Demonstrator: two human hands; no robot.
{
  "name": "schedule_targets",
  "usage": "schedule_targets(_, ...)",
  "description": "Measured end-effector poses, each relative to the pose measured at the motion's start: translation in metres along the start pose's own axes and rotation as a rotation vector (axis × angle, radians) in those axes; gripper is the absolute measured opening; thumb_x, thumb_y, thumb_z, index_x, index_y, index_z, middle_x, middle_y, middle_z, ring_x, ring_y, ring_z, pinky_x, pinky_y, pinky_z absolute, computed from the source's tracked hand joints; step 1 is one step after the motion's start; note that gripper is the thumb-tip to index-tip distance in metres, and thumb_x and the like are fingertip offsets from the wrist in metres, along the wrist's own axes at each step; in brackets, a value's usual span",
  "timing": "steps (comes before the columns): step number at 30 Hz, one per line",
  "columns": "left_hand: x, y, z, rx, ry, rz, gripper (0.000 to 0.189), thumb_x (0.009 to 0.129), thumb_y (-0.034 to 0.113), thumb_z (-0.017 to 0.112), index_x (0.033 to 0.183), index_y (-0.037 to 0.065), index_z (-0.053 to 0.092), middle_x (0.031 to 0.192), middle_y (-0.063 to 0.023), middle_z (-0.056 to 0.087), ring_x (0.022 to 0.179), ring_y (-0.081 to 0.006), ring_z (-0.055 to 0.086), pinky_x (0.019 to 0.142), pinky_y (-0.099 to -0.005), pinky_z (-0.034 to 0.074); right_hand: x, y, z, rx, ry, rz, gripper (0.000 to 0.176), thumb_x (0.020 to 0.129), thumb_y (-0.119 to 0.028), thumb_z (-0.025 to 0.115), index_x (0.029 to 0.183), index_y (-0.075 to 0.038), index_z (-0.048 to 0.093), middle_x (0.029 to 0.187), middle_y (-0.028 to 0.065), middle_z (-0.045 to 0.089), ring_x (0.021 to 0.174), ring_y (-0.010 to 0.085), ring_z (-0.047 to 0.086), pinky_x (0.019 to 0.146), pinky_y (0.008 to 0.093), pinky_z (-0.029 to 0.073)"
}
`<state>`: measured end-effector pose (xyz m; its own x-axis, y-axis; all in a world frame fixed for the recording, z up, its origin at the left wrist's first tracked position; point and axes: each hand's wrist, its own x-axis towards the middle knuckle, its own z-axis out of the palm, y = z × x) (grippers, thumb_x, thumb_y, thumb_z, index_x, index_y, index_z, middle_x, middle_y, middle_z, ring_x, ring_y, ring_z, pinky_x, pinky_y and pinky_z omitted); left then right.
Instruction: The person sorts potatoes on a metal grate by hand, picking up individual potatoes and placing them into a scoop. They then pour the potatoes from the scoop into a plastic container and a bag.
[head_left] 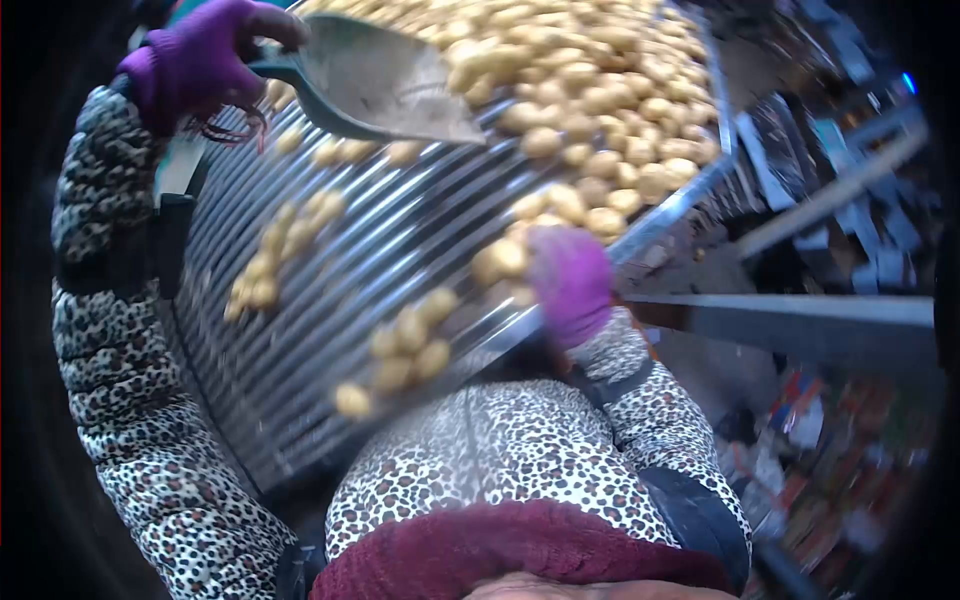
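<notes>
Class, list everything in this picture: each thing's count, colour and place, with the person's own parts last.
potatoes: many, yellow-tan, heaped top, scattered lower on the rollers
rollers: many, grey, bed across the middle
scoop: one, grey-green, top left above the rollers
metal rail: one, grey, right
sleeves: two, leopard print, left and lower middle
left hand: one, purple glove, gripping the scoop handle
right hand: one, purple glove, among potatoes at the bed's edge
</notes>
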<state>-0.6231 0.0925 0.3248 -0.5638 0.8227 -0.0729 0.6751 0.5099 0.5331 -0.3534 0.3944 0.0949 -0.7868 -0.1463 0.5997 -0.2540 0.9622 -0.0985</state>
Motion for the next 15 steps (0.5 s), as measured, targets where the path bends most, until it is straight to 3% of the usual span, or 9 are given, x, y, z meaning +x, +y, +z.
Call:
schedule_targets(1, -0.044, -0.017, -0.012, 0.095, 0.056, 0.086, 0.066, 0.06, -0.013, 0.055, 0.125, 0.001, 0.056, 0.119, -0.0071, 0.06, 0.103, -0.0118, 0.058, 0.081, -0.026, 0.05, 0.009, -0.006, -0.008, 0.013, 0.054, -0.003, 0.031, 0.078, -0.022, 0.059, 0.106, -0.008, 0.062, 0.092, 0.0095, 0.061, 0.089, 0.0284, 0.06, 0.078, 0.0426, 0.046)
schedule_targets(4, -0.186, -0.062, 0.008, -0.054, 0.262, -0.04, 0.066, 0.062, -0.015, 0.057, 0.125, 0.001, 0.055, 0.122, -0.0106, 0.058, 0.102, -0.015, 0.06, 0.075, -0.0278, 0.054, 0.012, -0.008, 0.003, -0.003, 0.011, 0.046, 0.03, 0.083, -0.019, 0.057, 0.11, -0.007, 0.062, 0.101, 0.0125, 0.063, 0.096, 0.0308, 0.06, 0.084, 0.0423, 0.046)
schedule_targets(6, -0.282, -0.063, 0.036, -0.355, 0.417, -0.405, 0.071, 0.061, -0.016, 0.054, 0.13, 0.001, 0.052, 0.127, -0.0108, 0.056, 0.111, -0.0171, 0.057, 0.088, -0.0297, 0.051, 0.019, -0.011, 0.015, 0.017, 0.012, 0.066, 0.028, 0.084, -0.016, 0.057, 0.11, -0.006, 0.063, 0.103, 0.0139, 0.064, 0.097, 0.0319, 0.06, 0.085, 0.0427, 0.047)
schedule_targets(7, -0.339, -0.097, 0.057, -0.257, 0.436, -0.305, 0.071, 0.061, -0.012, 0.054, 0.132, -0.001, 0.05, 0.13, -0.0111, 0.054, 0.118, -0.0191, 0.053, 0.098, -0.0322, 0.044, 0.019, -0.013, 0.027, 0.036, 0.019, 0.067, 0.027, 0.084, -0.015, 0.057, 0.109, -0.005, 0.063, 0.103, 0.0143, 0.065, 0.097, 0.0319, 0.061, 0.086, 0.0428, 0.047)
schedule_targets(8, -0.38, -0.09, 0.083, -0.464, 0.501, -0.615, 0.07, 0.061, -0.008, 0.053, 0.131, -0.003, 0.05, 0.131, -0.0129, 0.053, 0.123, -0.021, 0.05, 0.104, -0.0336, 0.038, 0.017, -0.013, 0.039, 0.064, 0.002, 0.081, 0.027, 0.084, -0.014, 0.057, 0.108, -0.004, 0.063, 0.103, 0.0147, 0.065, 0.096, 0.0318, 0.061, 0.086, 0.0425, 0.048)
schedule_targets(9, -0.43, -0.107, 0.109, -0.306, 0.513, -0.601, 0.07, 0.061, -0.005, 0.053, 0.131, -0.004, 0.049, 0.132, -0.0145, 0.053, 0.123, -0.0219, 0.05, 0.106, -0.0336, 0.037, 0.015, -0.011, 0.047, 0.084, -0.008, 0.098, 0.026, 0.083, -0.013, 0.057, 0.107, -0.004, 0.064, 0.103, 0.015, 0.065, 0.096, 0.0316, 0.062, 0.086, 0.0423, 0.048)
schedule_targets(10, -0.455, -0.045, 0.124, -0.42, 0.574, -0.769, 0.071, 0.06, -0.007, 0.053, 0.131, -0.005, 0.049, 0.131, -0.0155, 0.053, 0.123, -0.0224, 0.05, 0.106, -0.0331, 0.037, 0.003, 0.001, 0.017, 0.079, 0.008, 0.103, 0.026, 0.083, -0.013, 0.057, 0.106, -0.002, 0.064, 0.104, 0.0154, 0.066, 0.096, 0.0309, 0.062, 0.087, 0.041, 0.048)
schedule_targets(11, -0.499, -0.034, 0.145, -0.189, 0.55, -0.743, 0.07, 0.06, -0.007, 0.054, 0.13, -0.005, 0.05, 0.13, -0.0158, 0.054, 0.123, -0.0226, 0.05, 0.105, -0.0328, 0.037, -0.003, 0.006, 0.014, 0.101, 0.028, 0.083, 0.026, 0.083, -0.013, 0.057, 0.106, -0.002, 0.064, 0.104, 0.0154, 0.066, 0.096, 0.0309, 0.062, 0.087, 0.041, 0.048)
schedule_targets(15, -0.545, -0.051, 0.192, -0.344, 0.533, -0.84, 0.062, 0.063, -0.007, 0.06, 0.125, -0.005, 0.054, 0.119, -0.0149, 0.06, 0.115, -0.0226, 0.056, 0.1, -0.0326, 0.043, -0.003, 0.005, 0.014, 0.13, 0.042, 0.121, 0.026, 0.082, -0.011, 0.058, 0.106, -0.002, 0.064, 0.102, 0.0145, 0.066, 0.095, 0.031, 0.063, 0.085, 0.0405, 0.049)
